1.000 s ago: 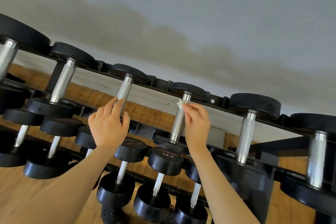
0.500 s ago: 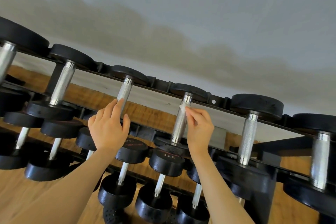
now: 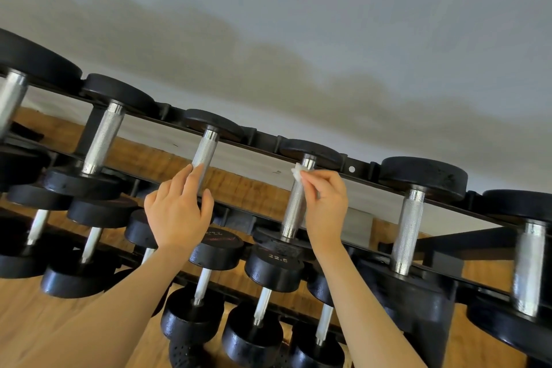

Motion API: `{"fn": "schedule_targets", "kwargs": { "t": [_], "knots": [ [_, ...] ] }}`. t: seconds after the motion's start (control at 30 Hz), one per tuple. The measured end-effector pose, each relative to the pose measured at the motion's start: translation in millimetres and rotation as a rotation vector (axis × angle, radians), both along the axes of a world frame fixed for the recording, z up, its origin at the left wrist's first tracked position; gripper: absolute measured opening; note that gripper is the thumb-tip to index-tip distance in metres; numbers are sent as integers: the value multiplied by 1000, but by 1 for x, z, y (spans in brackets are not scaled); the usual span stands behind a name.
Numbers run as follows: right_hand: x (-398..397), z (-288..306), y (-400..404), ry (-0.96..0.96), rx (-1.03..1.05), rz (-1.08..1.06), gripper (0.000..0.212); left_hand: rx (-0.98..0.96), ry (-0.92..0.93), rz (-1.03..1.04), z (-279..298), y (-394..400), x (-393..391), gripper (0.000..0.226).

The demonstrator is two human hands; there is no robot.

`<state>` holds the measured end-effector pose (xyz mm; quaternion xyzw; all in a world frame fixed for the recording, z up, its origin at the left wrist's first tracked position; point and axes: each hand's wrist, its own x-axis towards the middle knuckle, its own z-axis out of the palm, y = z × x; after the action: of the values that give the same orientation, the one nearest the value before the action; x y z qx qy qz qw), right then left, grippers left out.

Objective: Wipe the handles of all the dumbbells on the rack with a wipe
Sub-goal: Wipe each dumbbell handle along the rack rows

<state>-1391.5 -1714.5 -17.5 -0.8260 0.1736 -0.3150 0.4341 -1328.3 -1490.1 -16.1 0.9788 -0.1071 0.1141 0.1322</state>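
Dumbbells fill the black rack (image 3: 355, 169) in tiers, and the one we are working on sits in the top row, its knurled steel handle (image 3: 294, 206) running near to far, tilted slightly left at the near end, with one black head (image 3: 310, 151) at the far rail and the other at the near rail. Every handle in that row lies along the same line, side by side across the rack.

Our right hand (image 3: 327, 203) is at the far end of this handle, just under the far head, and its grip is narrow: the fingertips pinch a small white wipe (image 3: 297, 172) against the metal. Most of the wipe is hidden by the fingers.

Our left hand (image 3: 179, 212) is at the next handle (image 3: 203, 158) to the left, fingers loosely extended along it, thumb on the right side; whether the grip truly holds the bar we cannot tell.

Lower tiers carry smaller dumbbells, one marked 22.5 (image 3: 277, 258). Behind the rack we see a wooden floor (image 3: 44, 326) and a grey wall (image 3: 328, 24).
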Motion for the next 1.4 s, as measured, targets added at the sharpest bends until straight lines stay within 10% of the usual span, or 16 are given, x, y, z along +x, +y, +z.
{"fn": "schedule_targets", "kwargs": {
  "t": [0.53, 1.4],
  "knots": [
    [21, -1, -27, 104, -691, 160, 30, 1, -3, 4, -3, 2, 1, 49],
    [-3, 15, -17, 143, -749, 274, 24, 3, 16, 14, -4, 3, 1, 51]
  ]
}}
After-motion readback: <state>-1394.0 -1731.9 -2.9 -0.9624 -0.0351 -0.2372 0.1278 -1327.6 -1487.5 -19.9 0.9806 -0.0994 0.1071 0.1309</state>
